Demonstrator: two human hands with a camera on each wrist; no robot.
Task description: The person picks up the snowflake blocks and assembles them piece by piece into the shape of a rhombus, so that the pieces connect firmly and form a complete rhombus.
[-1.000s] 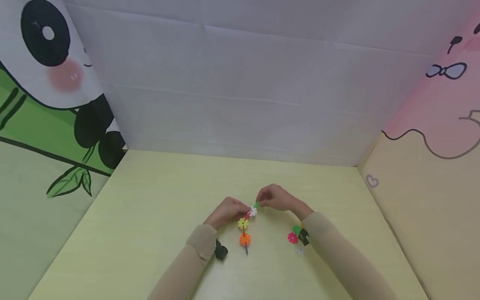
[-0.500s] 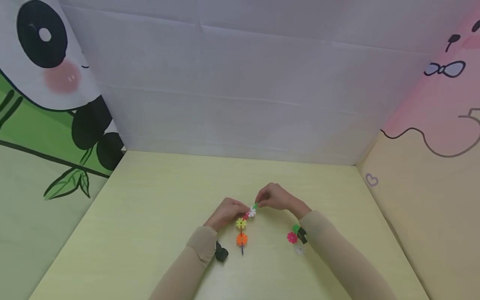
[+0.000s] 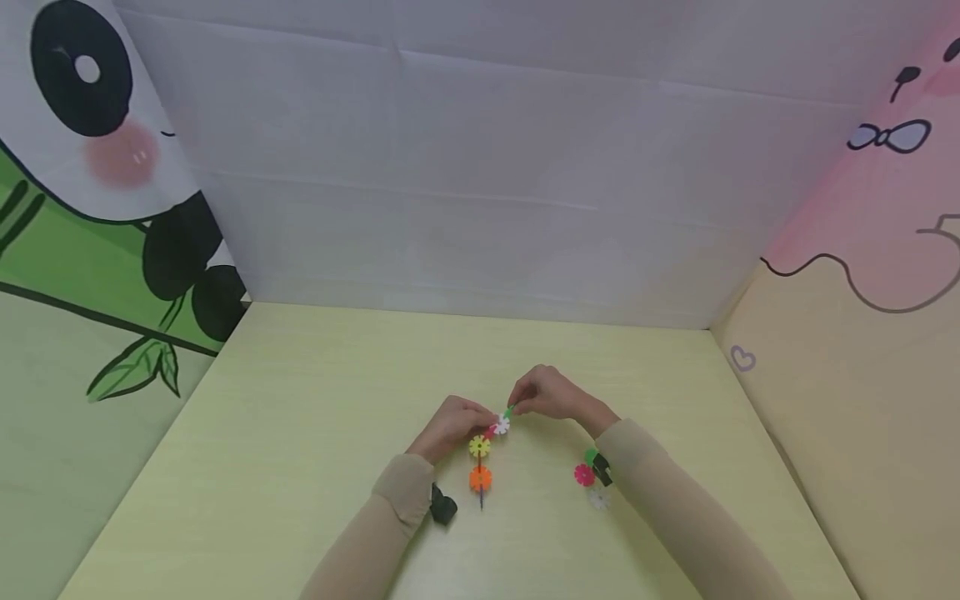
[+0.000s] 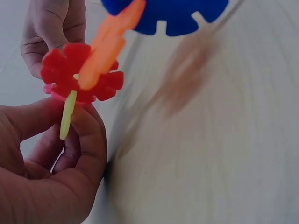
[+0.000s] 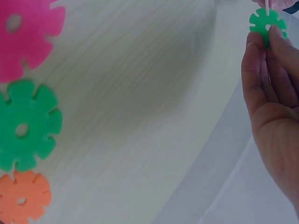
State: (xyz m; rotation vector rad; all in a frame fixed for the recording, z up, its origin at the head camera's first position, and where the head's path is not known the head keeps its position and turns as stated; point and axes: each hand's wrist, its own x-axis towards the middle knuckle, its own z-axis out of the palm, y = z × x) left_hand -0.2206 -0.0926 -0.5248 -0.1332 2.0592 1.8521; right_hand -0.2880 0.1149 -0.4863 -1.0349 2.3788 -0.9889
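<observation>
While the chain of discs (image 3: 480, 447) is running from the hands toward the near side, the left hand (image 3: 452, 423) is pinching it around a reddish disc (image 4: 65, 65) and the right hand (image 3: 551, 393) is pinching a green disc (image 5: 271, 19) at its far end, fingertips nearly together. A crooked push could be springing notches apart, dropping the near length. To the right, a pink disc (image 3: 584, 475) is lying apart.

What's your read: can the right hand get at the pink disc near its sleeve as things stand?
Probably yes: nothing visible blocks the right hand from the pink disc, but that hand pinches a green disc it might have to release first.
</observation>
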